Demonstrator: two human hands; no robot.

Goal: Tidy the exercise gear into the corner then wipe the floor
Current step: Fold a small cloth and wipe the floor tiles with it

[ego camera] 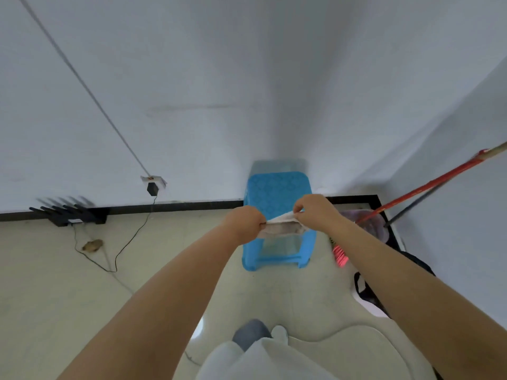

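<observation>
In the head view, the right edge of the frame is cutting off a red pole (428, 185) leaning in the corner, and the dark things under the right forearm are too hidden to name. A small brown lump (93, 245) on the floor (55, 297) at left is too blurred to identify.

At centre, both arms are reaching forward over a blue stool (278, 193) standing against the wall. The left hand (242, 222) is curling into a fist around one end of a pale cloth (281, 227), its fingers hidden behind the knuckles. The right hand (312, 208) is pinching the cloth's other end between thumb and bent fingers. The cloth is hanging stretched between the two hands, in front of the stool's seat. A black router (68, 213) is sitting at the baseboard at left, and a cable is trailing from a wall socket (152, 183).
</observation>
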